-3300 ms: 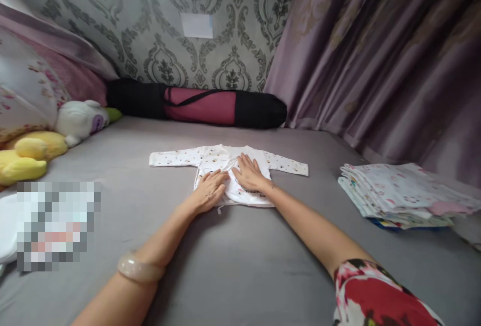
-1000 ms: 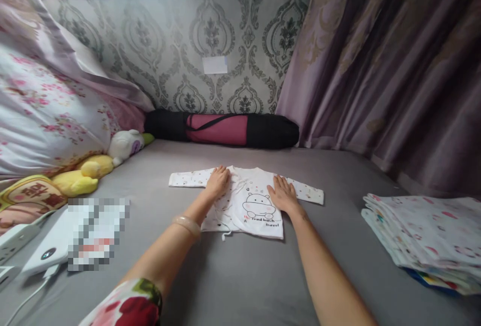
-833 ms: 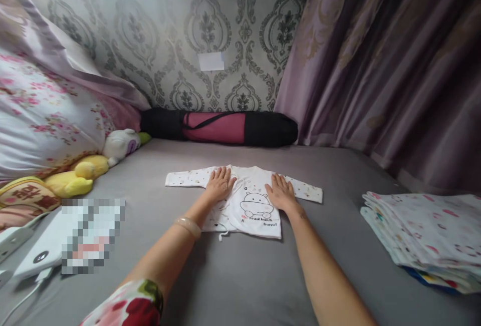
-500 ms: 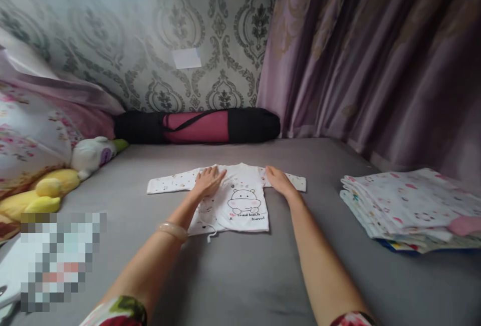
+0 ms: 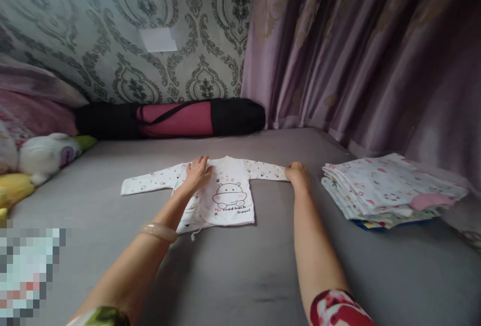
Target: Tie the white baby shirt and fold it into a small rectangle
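Note:
A small white baby shirt [image 5: 233,211] with a cartoon hippo and lettering lies flat on the grey bed sheet, both sleeves stretched out sideways. A tie string hangs from its lower left hem. My left hand [image 5: 197,172] rests on the upper left part of the shirt near the shoulder, fingers spread. At the cuff of the right sleeve, my right hand [image 5: 298,176] has its fingers closed over the cloth edge, with the fingertips partly hidden. A pale bangle [image 5: 160,232] circles my left wrist.
A stack of folded baby clothes [image 5: 391,186] sits to the right. Against the wall lies a long black and pink bag [image 5: 176,119]. Plush toys [image 5: 45,155] line the left side, with a blurred-out item [image 5: 28,271] nearer me. Purple curtains [image 5: 319,55] hang at right.
My right hand has slid outward along the sleeve from the shoulder to the cuff. My left hand has stayed on the shirt's upper left part. The view has turned slightly right.

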### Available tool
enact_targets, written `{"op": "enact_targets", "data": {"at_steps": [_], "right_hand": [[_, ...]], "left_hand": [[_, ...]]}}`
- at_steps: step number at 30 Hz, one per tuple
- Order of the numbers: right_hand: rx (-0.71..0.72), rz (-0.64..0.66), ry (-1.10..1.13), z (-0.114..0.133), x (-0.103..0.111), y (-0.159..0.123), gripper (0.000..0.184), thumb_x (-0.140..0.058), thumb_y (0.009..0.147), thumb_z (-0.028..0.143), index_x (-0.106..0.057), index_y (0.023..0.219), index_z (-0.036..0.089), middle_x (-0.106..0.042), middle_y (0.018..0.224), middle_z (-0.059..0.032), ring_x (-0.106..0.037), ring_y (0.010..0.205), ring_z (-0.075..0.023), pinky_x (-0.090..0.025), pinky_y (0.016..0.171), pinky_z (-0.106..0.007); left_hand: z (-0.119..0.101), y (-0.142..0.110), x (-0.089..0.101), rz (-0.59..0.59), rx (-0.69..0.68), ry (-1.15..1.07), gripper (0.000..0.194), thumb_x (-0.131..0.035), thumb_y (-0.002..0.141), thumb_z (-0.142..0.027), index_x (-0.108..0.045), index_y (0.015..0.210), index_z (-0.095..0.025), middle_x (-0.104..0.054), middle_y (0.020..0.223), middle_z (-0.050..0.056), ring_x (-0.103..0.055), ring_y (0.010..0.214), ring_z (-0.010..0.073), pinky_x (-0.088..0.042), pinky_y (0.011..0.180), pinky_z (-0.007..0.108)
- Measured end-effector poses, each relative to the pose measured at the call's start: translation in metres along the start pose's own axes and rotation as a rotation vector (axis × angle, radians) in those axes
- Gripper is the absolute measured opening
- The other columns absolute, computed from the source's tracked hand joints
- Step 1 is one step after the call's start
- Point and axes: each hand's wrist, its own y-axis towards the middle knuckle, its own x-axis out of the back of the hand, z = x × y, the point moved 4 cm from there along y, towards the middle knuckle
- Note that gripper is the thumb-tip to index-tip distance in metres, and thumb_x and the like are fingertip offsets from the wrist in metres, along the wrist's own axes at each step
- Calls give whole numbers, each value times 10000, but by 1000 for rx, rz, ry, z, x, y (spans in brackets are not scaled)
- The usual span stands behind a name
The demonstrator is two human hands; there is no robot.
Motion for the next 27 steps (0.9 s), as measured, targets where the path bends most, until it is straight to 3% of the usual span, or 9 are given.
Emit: {"op": "enact_targets", "data": {"at_steps": [5, 10, 16, 22, 27], "right_hand": [[-49, 80, 53, -1, -4, 5, 354, -556, 824, 236, -703, 1139, 171, -651, 1174, -172, -629, 1067, -290, -504, 872, -376], [-18, 93, 95, 1, -4, 12, 284, -588, 767, 190, -742, 1006, 184, -701, 1040, -139, -655, 996, -274, -504, 830, -333], [3, -7, 280, 8, 13, 11, 246, -585, 769, 271, -705, 949, 154, -710, 913, -107, -665, 861, -238, -484, 706, -265], [44, -167, 557, 24, 28, 4, 238, -522, 791, 284, -632, 949, 143, -675, 844, -86, -629, 801, -217, -470, 685, -251], [61, -110, 921, 45, 29, -8, 249, -506, 812, 272, -558, 1035, 173, -579, 643, 14, -560, 558, -162, -411, 464, -211]], "left_hand": [[-45, 7, -21, 14, -327, -126, 463, -451, 882, -220, -491, 1338, -153, -514, 1406, 145, -436, 1337, 268, -340, 1114, 448], [-76, 12, -35, 87, -483, -180, 435, -465, 885, -228, -523, 1312, -173, -538, 1386, 126, -438, 1338, 245, -345, 1122, 416], [-86, 17, -47, 223, -442, -113, 577, -475, 905, -422, -427, 1402, -132, -386, 1507, 173, -303, 1425, 276, -266, 1154, 424], [-87, 17, -50, 293, -391, -57, 668, -415, 911, -532, -329, 1468, -174, -260, 1576, 142, -198, 1457, 319, -205, 1154, 493], [-87, 20, -47, 335, -396, -33, 746, -441, 872, -621, -308, 1482, -214, -235, 1583, 147, -189, 1447, 355, -210, 1130, 528]]}}
